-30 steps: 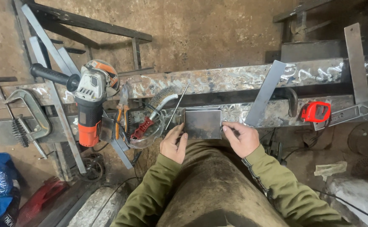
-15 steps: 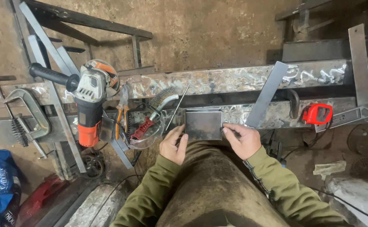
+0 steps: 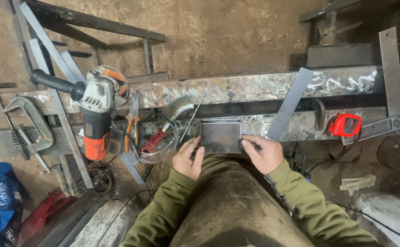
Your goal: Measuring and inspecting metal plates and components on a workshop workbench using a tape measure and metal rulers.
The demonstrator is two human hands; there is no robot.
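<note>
Bracketing a dark square steel plate point(image 3: 221, 136) at frame centre, the left hand point(image 3: 188, 158) lay open against its edge; the right hand point(image 3: 263, 153) pinched its other edge with curled fingers point(image 3: 250, 142).

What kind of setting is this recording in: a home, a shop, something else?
Most likely a metalworking or welding workshop. An orange angle grinder and a wire brush lie on a scarred steel bench, and both hands, left hand and right hand, touch a small steel plate.
</note>
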